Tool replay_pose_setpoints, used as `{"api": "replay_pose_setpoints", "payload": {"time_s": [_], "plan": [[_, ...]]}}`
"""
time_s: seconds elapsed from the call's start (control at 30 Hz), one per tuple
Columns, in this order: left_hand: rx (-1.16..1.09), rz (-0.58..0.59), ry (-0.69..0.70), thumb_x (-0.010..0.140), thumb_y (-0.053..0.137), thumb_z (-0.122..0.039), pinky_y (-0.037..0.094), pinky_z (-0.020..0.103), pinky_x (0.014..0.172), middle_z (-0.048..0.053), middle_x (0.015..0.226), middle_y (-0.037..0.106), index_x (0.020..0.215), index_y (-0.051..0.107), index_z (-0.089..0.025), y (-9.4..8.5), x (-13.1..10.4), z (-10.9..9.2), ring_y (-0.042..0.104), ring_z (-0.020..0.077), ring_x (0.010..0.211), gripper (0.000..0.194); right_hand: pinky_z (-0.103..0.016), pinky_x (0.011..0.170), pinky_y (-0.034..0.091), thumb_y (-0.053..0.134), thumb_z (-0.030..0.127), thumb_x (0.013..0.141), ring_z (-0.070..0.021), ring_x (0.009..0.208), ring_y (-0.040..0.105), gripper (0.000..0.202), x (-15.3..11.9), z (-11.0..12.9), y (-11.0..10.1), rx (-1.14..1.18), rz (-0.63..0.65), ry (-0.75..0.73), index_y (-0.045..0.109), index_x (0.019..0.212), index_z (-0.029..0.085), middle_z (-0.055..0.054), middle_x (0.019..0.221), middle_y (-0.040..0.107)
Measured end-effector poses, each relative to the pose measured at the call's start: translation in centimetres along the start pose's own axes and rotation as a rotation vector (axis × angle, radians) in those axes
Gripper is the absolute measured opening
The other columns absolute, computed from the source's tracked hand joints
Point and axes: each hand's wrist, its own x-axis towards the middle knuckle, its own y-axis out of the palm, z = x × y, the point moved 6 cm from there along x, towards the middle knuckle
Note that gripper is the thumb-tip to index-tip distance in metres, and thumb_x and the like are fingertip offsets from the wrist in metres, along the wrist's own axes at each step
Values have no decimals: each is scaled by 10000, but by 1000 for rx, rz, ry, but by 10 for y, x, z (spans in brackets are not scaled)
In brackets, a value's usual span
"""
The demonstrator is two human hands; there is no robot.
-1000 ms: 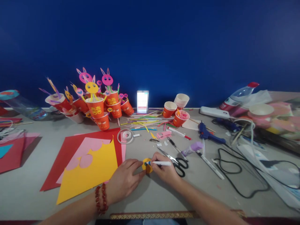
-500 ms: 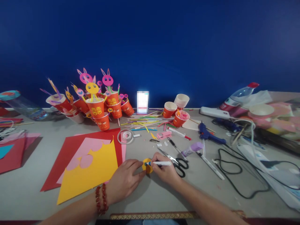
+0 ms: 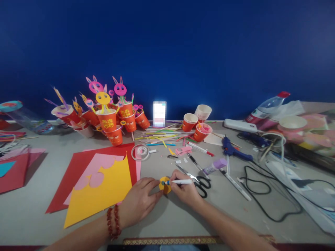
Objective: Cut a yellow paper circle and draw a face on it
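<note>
Little is shifting since the earlier frame: the right hand [image 3: 185, 190], clamped on a marker [image 3: 182, 182], is colouring a blue spot [image 3: 163, 183] on the yellow disc [image 3: 165, 189] at six o'clock, the left hand [image 3: 140, 198], its grip parted, apparently steadying it for careful strokes.

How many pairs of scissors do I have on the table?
1. The scissors lie just beyond and to the right of the right hand, which holds a marker to the yellow disc. Others may be hidden under the paper.
</note>
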Motion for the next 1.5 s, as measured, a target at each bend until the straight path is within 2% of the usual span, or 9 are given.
{"api": "replay_pose_setpoints", "payload": {"time_s": [0.3,0.43,0.63,0.77,0.93,1.2,1.5], "plan": [[-9,-2,-10,929,522,-140,525,446,915,126,1246,588,1248,594,-196,1,0,1,543,268,1114,332,-252,530,338,528,172,790,-129,547,458,121,0,1,-1,-2,-6,-15,527,676,210,33,609,530],[-15,5,-6,919,536,-133,524,449,919,127,1241,592,1246,593,-191,0,1,0,545,269,1113,338,-253,524,330,569,158,778,-127,536,449,127,-1,1,-1,76,-21,11,544,665,211,38,593,529],[-4,-5,-9,930,534,-139,528,457,913,123,1244,592,1225,610,-200,0,0,0,545,278,1116,311,-254,530,394,542,246,849,-138,561,492,151,0,-1,-11,226,-146,70,523,701,222,22,626,559],[-9,0,-11,931,538,-140,523,461,926,116,1265,585,1244,605,-211,3,-1,1,538,278,1130,328,-246,506,376,517,276,880,-131,524,463,150,2,-2,-17,275,-219,119,508,737,228,41,576,514],[-5,-3,-13,927,537,-136,522,465,927,121,1266,586,1234,609,-208,3,-1,2,541,277,1127,323,-240,484,340,566,217,791,-123,513,427,149,1,0,-15,250,-183,111,506,654,218,49,555,475],[6,5,-8,935,514,-143,536,455,908,134,1245,596,1227,612,-198,0,1,0,550,270,1116,313,-244,522,351,567,177,789,-134,563,446,134,1,1,-5,99,-60,31,542,661,210,28,601,530],[2,-8,-6,925,526,-136,540,453,906,134,1236,601,1225,616,-194,1,0,1,560,272,1112,319,-243,519,328,570,188,796,-132,543,437,148,0,0,-4,45,-32,35,533,655,214,36,588,520]]}}
